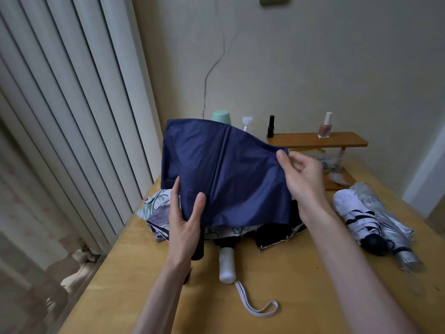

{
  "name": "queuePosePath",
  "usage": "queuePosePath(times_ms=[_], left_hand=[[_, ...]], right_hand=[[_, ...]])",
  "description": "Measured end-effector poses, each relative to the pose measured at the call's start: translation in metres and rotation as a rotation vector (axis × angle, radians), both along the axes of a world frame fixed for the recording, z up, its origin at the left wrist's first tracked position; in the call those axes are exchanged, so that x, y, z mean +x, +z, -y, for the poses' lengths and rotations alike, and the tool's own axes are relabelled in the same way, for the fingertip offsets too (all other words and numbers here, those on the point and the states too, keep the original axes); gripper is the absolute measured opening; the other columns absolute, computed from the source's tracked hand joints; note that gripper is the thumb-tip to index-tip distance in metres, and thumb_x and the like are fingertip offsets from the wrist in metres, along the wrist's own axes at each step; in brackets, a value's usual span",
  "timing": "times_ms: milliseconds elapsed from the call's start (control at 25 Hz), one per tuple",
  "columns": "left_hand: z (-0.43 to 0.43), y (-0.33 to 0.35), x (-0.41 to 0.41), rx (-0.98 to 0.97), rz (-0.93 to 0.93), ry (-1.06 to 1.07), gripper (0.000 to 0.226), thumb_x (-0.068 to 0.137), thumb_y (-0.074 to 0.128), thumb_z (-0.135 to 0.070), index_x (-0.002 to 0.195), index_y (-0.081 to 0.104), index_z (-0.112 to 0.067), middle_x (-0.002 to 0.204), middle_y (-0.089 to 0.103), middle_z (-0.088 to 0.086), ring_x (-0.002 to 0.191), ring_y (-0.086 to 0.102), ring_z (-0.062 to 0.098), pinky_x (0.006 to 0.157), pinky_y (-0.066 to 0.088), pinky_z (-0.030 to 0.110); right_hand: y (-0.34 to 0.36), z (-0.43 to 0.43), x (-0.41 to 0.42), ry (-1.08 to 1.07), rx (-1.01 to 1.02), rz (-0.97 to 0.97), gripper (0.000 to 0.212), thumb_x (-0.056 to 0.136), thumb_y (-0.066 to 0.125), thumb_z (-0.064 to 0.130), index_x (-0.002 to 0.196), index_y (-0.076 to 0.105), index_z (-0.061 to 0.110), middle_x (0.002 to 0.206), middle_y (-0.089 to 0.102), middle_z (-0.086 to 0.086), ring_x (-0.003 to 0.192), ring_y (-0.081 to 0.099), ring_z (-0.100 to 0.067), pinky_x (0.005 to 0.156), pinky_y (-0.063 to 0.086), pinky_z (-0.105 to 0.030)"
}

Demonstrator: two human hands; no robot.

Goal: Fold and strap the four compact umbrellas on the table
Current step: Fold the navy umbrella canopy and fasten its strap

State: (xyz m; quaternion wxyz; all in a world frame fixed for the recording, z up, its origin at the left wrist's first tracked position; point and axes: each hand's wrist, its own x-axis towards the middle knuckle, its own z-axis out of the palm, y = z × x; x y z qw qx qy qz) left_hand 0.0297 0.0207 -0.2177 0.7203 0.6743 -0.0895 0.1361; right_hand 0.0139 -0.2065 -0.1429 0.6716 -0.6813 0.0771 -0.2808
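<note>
Your left hand (185, 221) grips the lower left of the navy blue fabric umbrella canopy (224, 172), held up mid-frame over the yellow wooden table (289, 297); your right hand (302, 174) pinches its upper right edge. A floral-print umbrella (226, 262) with white plastic handle lies beneath.

Setting: private home, corner of a lived-in room.
- Wall (313, 68): cream paint, with a long crack climbing beyond the fingers (303, 165); switch plate (274, 0) high above them.
- Window covering (72, 104): white vertical pleats, left of the fingers; blurred patterned drape (24, 189) farther left.
- Surface (277, 297): yellow wood, below the fingers.
- Small wooden shelf (317, 140): just beyond the fingers, to their right; carries a pink nail polish bottle (325, 126), with a small black bottle (271, 126) at its left end.
- Mint-green cup (221, 118), upturned, and clear plastic bottle (247, 124): beyond the fingers, by the wall.
</note>
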Motion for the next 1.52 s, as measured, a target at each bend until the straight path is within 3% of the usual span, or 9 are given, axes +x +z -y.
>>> queuePosePath(times_ms=[240, 440, 560, 720, 960, 1120, 1200, 1320, 1520], left_hand=[[-0.010, 0.009, 0.005, -0.012, -0.017, -0.009, 0.072, 0.088, 0.064, -0.050, 0.152, 0.032, -0.047, 0.155, 0.043, -0.018, 0.140, 0.048, 0.000, 0.121, 0.041, 0.032], [-0.018, 0.011, 0.004, -0.046, -0.040, -0.011, 0.080, 0.086, 0.069, -0.054, 0.156, 0.032, -0.049, 0.162, 0.041, -0.013, 0.145, 0.047, 0.007, 0.121, 0.043, 0.040], [-0.018, 0.011, 0.002, -0.044, -0.035, -0.006, 0.077, 0.087, 0.070, -0.054, 0.153, 0.031, -0.053, 0.163, 0.039, -0.014, 0.146, 0.046, 0.008, 0.121, 0.044, 0.041], [-0.016, 0.014, -0.001, -0.046, -0.016, 0.023, 0.075, 0.088, 0.068, -0.050, 0.153, 0.029, -0.051, 0.160, 0.037, -0.017, 0.146, 0.043, 0.004, 0.119, 0.040, 0.028], [-0.012, 0.011, 0.001, -0.036, -0.012, 0.043, 0.074, 0.090, 0.068, -0.048, 0.154, 0.031, -0.049, 0.162, 0.039, -0.015, 0.146, 0.043, 0.004, 0.123, 0.038, 0.033], [-0.021, 0.009, 0.003, 0.022, -0.054, 0.026, 0.087, 0.089, 0.076, -0.051, 0.161, 0.029, -0.043, 0.160, 0.040, -0.013, 0.141, 0.047, 0.005, 0.120, 0.042, 0.036], [-0.032, 0.007, 0.009, 0.105, -0.103, -0.081, 0.124, 0.063, 0.091, -0.068, 0.163, 0.024, -0.039, 0.160, 0.042, -0.008, 0.141, 0.050, 0.014, 0.117, 0.047, 0.040], [-0.038, 0.005, 0.013, 0.241, -0.117, -0.285, 0.165, 0.027, 0.095, -0.079, 0.165, 0.017, -0.036, 0.159, 0.042, -0.007, 0.141, 0.052, 0.015, 0.115, 0.049, 0.039], [-0.007, 0.003, 0.002, 0.333, -0.066, -0.330, 0.125, 0.043, 0.105, -0.058, 0.149, 0.046, -0.025, 0.142, 0.063, -0.010, 0.131, 0.060, 0.001, 0.106, 0.051, 0.024]], right_hand=[[0.037, -0.010, -0.012, 0.095, -0.099, 0.134, 0.019, 0.106, 0.062, 0.020, 0.122, 0.073, 0.021, 0.102, 0.082, 0.003, 0.104, 0.076, -0.015, 0.096, 0.061, -0.037], [0.060, 0.002, -0.007, 0.093, -0.279, -0.111, 0.028, 0.105, 0.064, 0.024, 0.133, 0.069, 0.021, 0.090, 0.081, 0.013, 0.084, 0.078, -0.022, 0.089, 0.062, -0.051], [0.054, 0.007, 0.002, 0.051, -0.167, -0.215, 0.033, 0.090, 0.082, 0.039, 0.112, 0.078, 0.015, 0.089, 0.081, 0.005, 0.078, 0.075, -0.021, 0.083, 0.062, -0.047], [0.042, 0.006, 0.010, 0.024, -0.043, -0.105, 0.013, 0.095, 0.078, 0.024, 0.097, 0.077, 0.012, 0.075, 0.078, 0.007, 0.061, 0.064, -0.010, 0.059, 0.050, -0.025], [0.039, -0.003, 0.015, 0.070, -0.102, -0.037, 0.015, 0.100, 0.071, 0.032, 0.101, 0.073, 0.017, 0.096, 0.082, 0.005, 0.087, 0.076, -0.007, 0.072, 0.055, -0.022], [0.055, -0.010, 0.003, 0.127, -0.153, 0.002, 0.015, 0.104, 0.066, 0.019, 0.090, 0.066, 0.012, 0.068, 0.075, 0.010, 0.052, 0.060, 0.002, 0.049, 0.043, -0.014], [0.068, -0.012, -0.009, 0.181, -0.171, 0.008, 0.012, 0.105, 0.063, 0.016, 0.094, 0.065, 0.011, 0.057, 0.068, 0.011, 0.039, 0.045, -0.002, 0.041, 0.032, -0.015], [0.095, -0.025, -0.021, 0.291, -0.296, -0.007, 0.013, 0.104, 0.064, 0.016, 0.114, 0.069, 0.023, 0.076, 0.077, -0.001, 0.047, 0.043, -0.019, 0.044, 0.034, -0.026], [0.141, -0.073, -0.002, 0.466, -0.510, -0.052, 0.026, 0.103, 0.054, 0.006, 0.094, 0.079, 0.008, 0.084, 0.081, -0.005, 0.077, 0.079, -0.023, 0.050, 0.045, -0.019]])
